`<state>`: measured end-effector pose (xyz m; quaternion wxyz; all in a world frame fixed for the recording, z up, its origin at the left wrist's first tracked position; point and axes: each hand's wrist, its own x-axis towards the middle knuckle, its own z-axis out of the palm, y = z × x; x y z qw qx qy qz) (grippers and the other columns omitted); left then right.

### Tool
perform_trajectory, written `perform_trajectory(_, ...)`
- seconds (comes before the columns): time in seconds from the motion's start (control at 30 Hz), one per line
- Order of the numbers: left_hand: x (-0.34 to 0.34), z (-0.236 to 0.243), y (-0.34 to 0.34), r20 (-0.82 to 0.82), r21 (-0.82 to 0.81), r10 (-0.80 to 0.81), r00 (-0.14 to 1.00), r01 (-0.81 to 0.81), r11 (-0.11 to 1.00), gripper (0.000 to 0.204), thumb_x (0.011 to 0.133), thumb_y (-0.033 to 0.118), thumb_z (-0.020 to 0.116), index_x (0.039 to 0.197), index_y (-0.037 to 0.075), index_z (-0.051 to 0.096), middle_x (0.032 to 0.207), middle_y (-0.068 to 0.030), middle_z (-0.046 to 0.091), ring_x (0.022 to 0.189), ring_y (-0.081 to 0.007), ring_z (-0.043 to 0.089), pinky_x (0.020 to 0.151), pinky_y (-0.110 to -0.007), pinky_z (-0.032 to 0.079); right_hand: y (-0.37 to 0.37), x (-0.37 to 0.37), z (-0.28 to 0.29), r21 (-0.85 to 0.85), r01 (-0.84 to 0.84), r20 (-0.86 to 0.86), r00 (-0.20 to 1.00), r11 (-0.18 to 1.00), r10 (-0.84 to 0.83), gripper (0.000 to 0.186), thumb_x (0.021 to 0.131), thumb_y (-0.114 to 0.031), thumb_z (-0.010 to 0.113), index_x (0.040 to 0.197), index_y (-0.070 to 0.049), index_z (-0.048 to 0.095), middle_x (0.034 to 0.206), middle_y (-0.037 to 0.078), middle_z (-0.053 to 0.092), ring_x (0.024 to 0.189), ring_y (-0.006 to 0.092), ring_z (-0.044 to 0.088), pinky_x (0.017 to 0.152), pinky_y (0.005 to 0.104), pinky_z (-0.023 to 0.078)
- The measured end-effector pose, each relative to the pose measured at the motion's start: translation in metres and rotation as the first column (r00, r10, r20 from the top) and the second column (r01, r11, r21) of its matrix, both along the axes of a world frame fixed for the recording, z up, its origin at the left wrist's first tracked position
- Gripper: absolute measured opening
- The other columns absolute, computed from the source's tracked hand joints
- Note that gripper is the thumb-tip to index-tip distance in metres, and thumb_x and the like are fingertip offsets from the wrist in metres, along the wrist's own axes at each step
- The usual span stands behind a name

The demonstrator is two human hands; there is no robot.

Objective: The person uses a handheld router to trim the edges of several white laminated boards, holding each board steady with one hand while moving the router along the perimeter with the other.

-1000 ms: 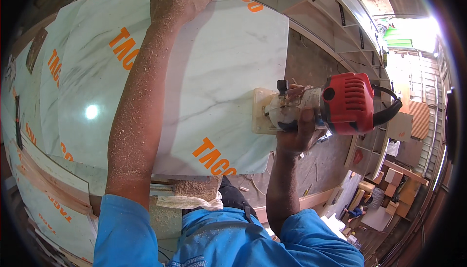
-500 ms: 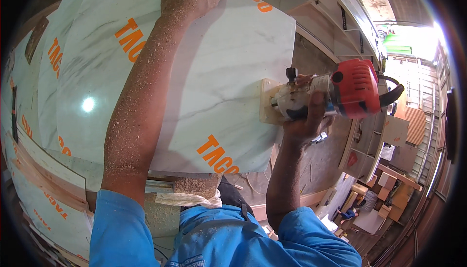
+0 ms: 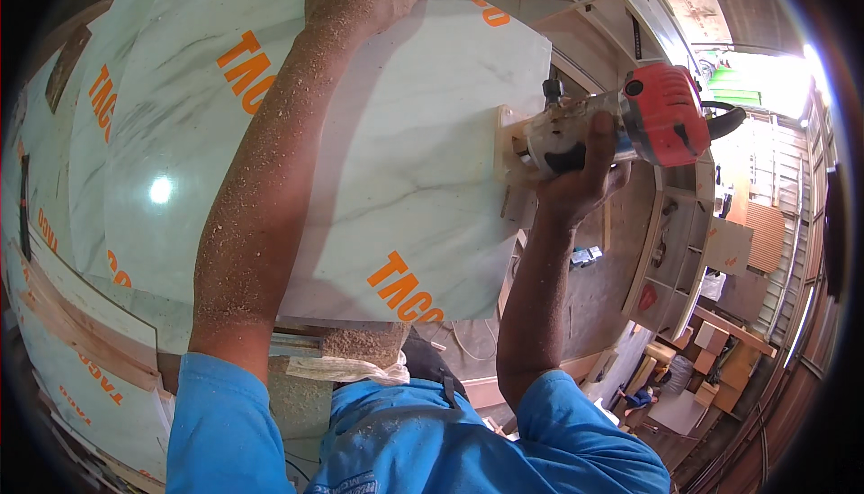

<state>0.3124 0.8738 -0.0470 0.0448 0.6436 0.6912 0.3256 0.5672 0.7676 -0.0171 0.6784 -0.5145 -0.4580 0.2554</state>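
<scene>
A white, grey-veined marble-pattern panel [image 3: 423, 125] with orange lettering lies in front of me, on similar panels [image 3: 94, 161] that stick out at its left. My left hand [image 3: 351, 4], dusted with wood shavings, rests on its far part with the thumb stretched out; the other fingertips are out of the picture. At the panel's right edge my right hand [image 3: 585, 175] is wrapped around the metal body of a red hand-held trim router [image 3: 666, 116]. The router's pale base plate [image 3: 506, 148] sits on the edge; its bit is hidden.
Sawdust [image 3: 364, 343] lies on a ledge against my body, beside a pale cloth strip [image 3: 351, 369]. White cabinet frames [image 3: 621, 17] stand beyond the panel at the right. Board offcuts [image 3: 711, 359] are piled on the floor at the far right. Edges of stacked boards [image 3: 81, 314] jut out at the left.
My right hand has moved the router away from me along the panel's right edge. My left hand stays on the panel, hardly shifted.
</scene>
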Motion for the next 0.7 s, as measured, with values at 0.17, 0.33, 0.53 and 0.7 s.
perform_trajectory(0.17, -0.002, 0.002, 0.000, 0.006, 0.019, -0.048, 0.999, 0.048, 0.999, 0.056, 0.075, 0.038, 0.088, 0.102, -0.008, 0.071, 0.118, -0.0232, 0.064, 0.120, -0.0372, 0.058, 0.108, -0.044, 0.045, 0.011, -0.002, 0.003, 0.028, -0.007, 0.055, 0.998, 1.000, 0.005, 0.039, 0.085, -0.022, 0.080, 0.111, 0.004, 0.067, 0.099, 0.008, 0.069, 0.088, 0.0174, 0.065, 0.082, 0.0330, 0.052)
perform_trajectory(0.33, -0.002, -0.004, 0.004, -0.028, 0.074, -0.040, 0.999, 0.042, 0.996, 0.055, 0.075, 0.038, 0.088, 0.101, -0.007, 0.071, 0.118, -0.0227, 0.064, 0.119, -0.0375, 0.058, 0.108, -0.045, 0.045, 0.021, -0.002, 0.002, 0.023, -0.009, 0.028, 1.000, 1.000, 0.008, 0.039, 0.085, -0.020, 0.080, 0.112, 0.005, 0.067, 0.100, 0.009, 0.070, 0.089, 0.0183, 0.067, 0.082, 0.0339, 0.054)
perform_trajectory(0.53, -0.001, -0.002, 0.002, -0.011, 0.054, -0.036, 0.999, 0.036, 0.998, 0.057, 0.075, 0.039, 0.087, 0.105, -0.007, 0.070, 0.119, -0.0223, 0.063, 0.120, -0.0374, 0.057, 0.109, -0.044, 0.044, 0.032, 0.004, -0.007, 0.052, -0.014, 0.042, 0.999, 0.999, 0.012, 0.038, 0.087, -0.023, 0.077, 0.111, 0.005, 0.066, 0.097, 0.011, 0.069, 0.083, 0.0201, 0.069, 0.075, 0.0349, 0.058)
perform_trajectory(0.7, 0.001, 0.000, 0.002, -0.045, 0.077, -0.008, 0.999, 0.011, 0.997, 0.059, 0.076, 0.039, 0.087, 0.108, -0.007, 0.070, 0.120, -0.0220, 0.063, 0.122, -0.0362, 0.056, 0.109, -0.044, 0.044, 0.031, 0.002, -0.006, 0.101, 0.010, 0.105, 0.994, 0.995, -0.021, 0.038, 0.089, -0.027, 0.075, 0.106, 0.006, 0.067, 0.094, 0.012, 0.068, 0.082, 0.0207, 0.070, 0.072, 0.0358, 0.061)
